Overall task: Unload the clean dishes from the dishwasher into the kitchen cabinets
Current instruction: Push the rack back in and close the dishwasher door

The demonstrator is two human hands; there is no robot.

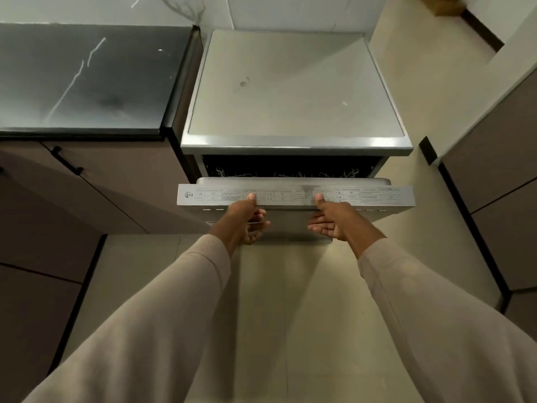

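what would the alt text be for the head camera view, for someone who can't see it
Seen from above, a person's left hand and right hand grip the top edge of a silver dishwasher door that is open only a crack, with rack tines visible in the dark gap. A dark marble countertop sits to the left, beige floor below.

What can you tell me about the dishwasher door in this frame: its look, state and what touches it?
The dishwasher door is grey, metal-looking, and tilted partly open, leaving a dark gap below the dishwasher's flat top where rack wires show. Its top edge carries a pale printed chart with a small logo at its left end. The left hand and right hand both grip it near the middle, thumbs on the top edge, fingers curled under the front.
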